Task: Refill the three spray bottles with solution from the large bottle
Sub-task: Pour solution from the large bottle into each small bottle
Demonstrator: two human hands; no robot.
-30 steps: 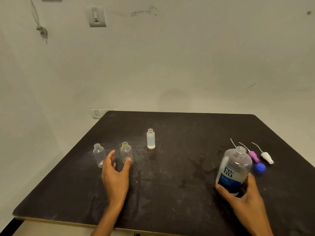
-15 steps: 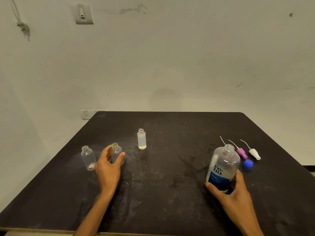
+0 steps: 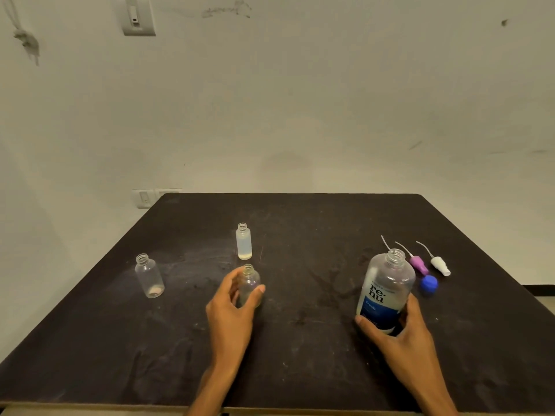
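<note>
Hands work at a dark bench [image 3: 300,217], seen from my head camera. My left hand [image 3: 231,310] holds one small clear spray bottle [image 3: 249,285], thumb on one side and fingers curled round the other, a narrow grip low on its body. My right hand [image 3: 402,328] wraps the base of the large bottle [image 3: 386,291], a wide grip with the thumb in front and fingers behind.

Both held bottles stand upright, long axes vertical, open mouths pointing up, caps off. The large bottle leans slightly toward my left grip.

To pour well, I judge that I should keep the small bottle planted on the bench, bring the large bottle's mouth right above its narrow neck, and tilt slowly, since the wide mouth could overshoot.

Beyond my left grip stands a frosted spray bottle [image 3: 244,241]; well to its left stands another clear bottle [image 3: 149,276]. Both are upright and open. Just beyond my right grip lie a purple sprayer head [image 3: 419,264], a white sprayer head [image 3: 440,265] and a blue cap [image 3: 429,284].
</note>
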